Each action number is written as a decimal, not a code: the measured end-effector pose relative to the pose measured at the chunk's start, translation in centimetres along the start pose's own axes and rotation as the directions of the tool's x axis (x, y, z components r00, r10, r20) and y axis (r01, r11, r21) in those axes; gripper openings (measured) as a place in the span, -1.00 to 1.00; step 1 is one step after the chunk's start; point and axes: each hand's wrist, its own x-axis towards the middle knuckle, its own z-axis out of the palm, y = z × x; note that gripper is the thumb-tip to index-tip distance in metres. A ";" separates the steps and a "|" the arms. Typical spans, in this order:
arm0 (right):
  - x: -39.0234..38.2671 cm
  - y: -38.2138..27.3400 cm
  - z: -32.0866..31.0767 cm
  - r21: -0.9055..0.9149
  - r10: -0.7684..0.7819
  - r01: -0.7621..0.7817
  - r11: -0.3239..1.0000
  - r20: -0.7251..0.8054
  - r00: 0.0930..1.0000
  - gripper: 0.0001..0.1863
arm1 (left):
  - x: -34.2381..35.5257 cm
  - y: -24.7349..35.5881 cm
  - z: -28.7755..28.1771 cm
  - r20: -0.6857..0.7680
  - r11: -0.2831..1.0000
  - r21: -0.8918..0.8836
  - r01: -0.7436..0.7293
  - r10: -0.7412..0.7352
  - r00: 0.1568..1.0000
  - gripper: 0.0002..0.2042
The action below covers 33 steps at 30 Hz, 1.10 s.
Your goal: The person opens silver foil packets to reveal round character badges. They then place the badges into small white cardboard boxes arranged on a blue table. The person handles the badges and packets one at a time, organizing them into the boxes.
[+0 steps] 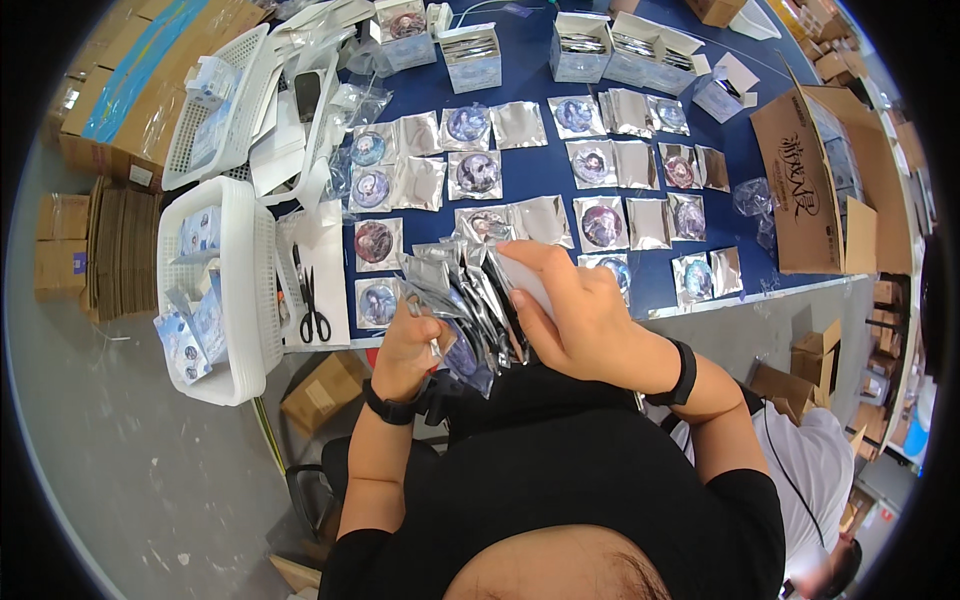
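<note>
A thick bunch of silver foil packets [470, 310] stands on edge between my two hands, in front of my chest. My left hand [408, 345] is closed round its left side, thumb on the front. On the right side, my right hand [575, 310] pinches the bunch with thumb and fingers, against a pale flat face. Some packets show a round printed badge through a clear front. On the blue table [420, 100] beyond lie rows of similar packets, badge side up, like this dark red badge [376, 242] and this purple one [602, 224], beside plain silver packets [540, 222].
White baskets [270, 300] with boxes and papers line the left edge, near black scissors [312, 308]. Small open boxes [472, 60] of packets stand at the back. An open carton [790, 190] is at the right. A person in a white shirt [810, 460] sits at lower right.
</note>
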 end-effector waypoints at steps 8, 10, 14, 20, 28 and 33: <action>0.2 0.0 -0.4 0.157 -0.035 0.048 0.986 -0.085 0.996 -0.64 | 0.0 1.3 0.6 0.093 0.979 0.002 -0.206 0.205 0.974 -0.25; 0.2 -0.1 -0.3 0.152 -0.069 0.087 0.985 -0.119 0.991 -0.65 | 0.3 1.8 0.6 0.105 0.975 0.069 -0.209 0.201 0.974 -0.18; 0.6 0.2 -0.3 0.127 -0.150 0.169 0.977 -0.146 0.978 -0.68 | 0.5 2.1 1.0 0.274 0.894 0.347 -0.284 0.193 0.942 -0.13; 0.7 -0.1 -0.3 0.059 -0.207 0.221 0.973 -0.183 0.961 -0.71 | 0.4 3.1 1.5 0.255 0.934 0.280 -0.222 0.151 0.955 -0.18; 0.0 0.2 0.1 -0.105 -0.290 0.270 0.957 -0.306 0.907 -0.71 | 0.6 3.7 2.0 0.485 0.519 0.573 -0.635 0.409 0.773 -0.27; -0.3 0.5 -0.6 -0.085 -0.373 0.363 0.928 -0.249 0.894 -0.68 | 0.1 3.7 2.9 0.517 0.465 0.589 -0.661 0.412 0.751 -0.33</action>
